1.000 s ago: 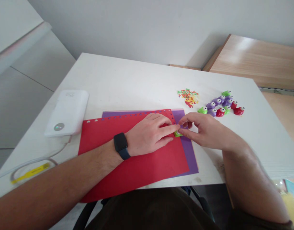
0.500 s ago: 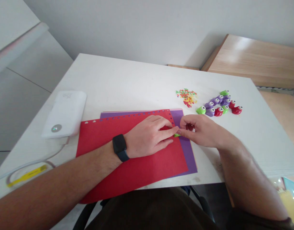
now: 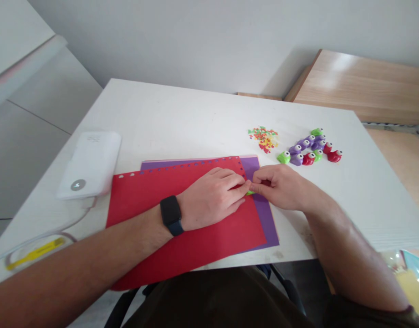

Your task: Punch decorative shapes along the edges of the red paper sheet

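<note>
A red paper sheet (image 3: 182,205) with a row of punched holes along its top edge lies on a purple sheet (image 3: 267,218) on the white table (image 3: 182,118). My left hand (image 3: 209,198) rests flat on the red sheet, fingers pointing right. My right hand (image 3: 279,187) is closed around a small green paper punch (image 3: 250,192) at the red sheet's right edge; only a sliver of green shows between the two hands' fingertips. A black watch (image 3: 171,215) sits on my left wrist.
A cluster of several small green, purple and red punches (image 3: 308,150) and a heap of coloured paper cut-outs (image 3: 264,138) lie at the right. A white power bank (image 3: 91,164) with a cable (image 3: 35,248) sits at the left. A wooden surface (image 3: 363,86) stands behind.
My right hand has closed down more tightly over the green punch, hiding most of it. The view has shifted slightly; the left hand stays on the red sheet.
</note>
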Demonstrator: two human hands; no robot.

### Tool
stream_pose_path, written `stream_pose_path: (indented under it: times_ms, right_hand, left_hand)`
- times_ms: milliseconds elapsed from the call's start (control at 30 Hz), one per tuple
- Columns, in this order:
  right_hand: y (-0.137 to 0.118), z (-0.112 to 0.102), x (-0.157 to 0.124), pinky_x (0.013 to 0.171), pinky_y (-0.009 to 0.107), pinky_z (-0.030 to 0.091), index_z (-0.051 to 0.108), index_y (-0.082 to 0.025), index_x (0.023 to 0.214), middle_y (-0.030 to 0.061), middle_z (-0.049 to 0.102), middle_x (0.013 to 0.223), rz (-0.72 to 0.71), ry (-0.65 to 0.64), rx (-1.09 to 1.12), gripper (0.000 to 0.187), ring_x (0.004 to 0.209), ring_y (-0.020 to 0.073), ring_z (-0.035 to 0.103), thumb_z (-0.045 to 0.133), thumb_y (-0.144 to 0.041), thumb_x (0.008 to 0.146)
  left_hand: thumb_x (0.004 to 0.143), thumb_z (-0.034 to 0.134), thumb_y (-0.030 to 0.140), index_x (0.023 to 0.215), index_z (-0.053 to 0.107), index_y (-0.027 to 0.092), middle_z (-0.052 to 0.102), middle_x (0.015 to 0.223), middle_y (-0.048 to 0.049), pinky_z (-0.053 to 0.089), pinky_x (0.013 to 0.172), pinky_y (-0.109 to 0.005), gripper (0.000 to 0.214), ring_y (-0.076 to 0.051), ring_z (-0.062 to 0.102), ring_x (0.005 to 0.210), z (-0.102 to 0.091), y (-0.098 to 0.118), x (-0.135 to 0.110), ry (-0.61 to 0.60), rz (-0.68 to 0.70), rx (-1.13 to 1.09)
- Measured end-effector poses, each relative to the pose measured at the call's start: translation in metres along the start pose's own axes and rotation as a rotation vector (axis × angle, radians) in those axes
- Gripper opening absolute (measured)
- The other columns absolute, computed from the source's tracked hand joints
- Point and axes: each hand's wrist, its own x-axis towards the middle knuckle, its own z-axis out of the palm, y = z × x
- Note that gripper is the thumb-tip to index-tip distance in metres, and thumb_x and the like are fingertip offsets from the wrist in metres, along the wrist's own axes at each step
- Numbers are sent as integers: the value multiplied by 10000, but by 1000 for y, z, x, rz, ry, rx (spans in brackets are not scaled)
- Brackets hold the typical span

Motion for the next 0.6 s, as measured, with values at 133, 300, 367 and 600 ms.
stream_pose_path:
  times_ms: [133,300,367,600]
  right_hand:
    - [-3,0,1,598,289,300,506,-203,623,-25,533,616,2,-13,-18,346,604,124,459,565,-286,953]
    - [-4,2,2,610,304,287,487,-207,623,-21,526,628,16,-24,-31,338,617,132,450,551,-278,948]
    - [-5,3,2,608,306,282,470,-208,618,-24,507,623,30,-22,-37,330,612,130,440,550,-260,934]
    - [-6,3,3,596,305,277,476,-204,609,-30,491,605,66,-16,-16,338,594,123,421,560,-271,929]
  left_hand:
    - [1079,486,232,1342,643,96,707,1179,-134,530,1026,-453,335,-252,642,1125,-1,3,1,-21,-7,23]
    - [1063,492,207,1313,665,89,709,1164,-125,527,1026,-449,326,-253,650,1109,-3,3,3,-30,-15,8]
    - [1050,510,196,1305,672,91,711,1158,-120,527,1025,-446,320,-253,654,1105,-3,2,4,-33,-10,7]
    - [1061,486,208,1297,682,100,719,1159,-117,530,1030,-442,325,-256,660,1106,-1,3,3,-11,-30,1]
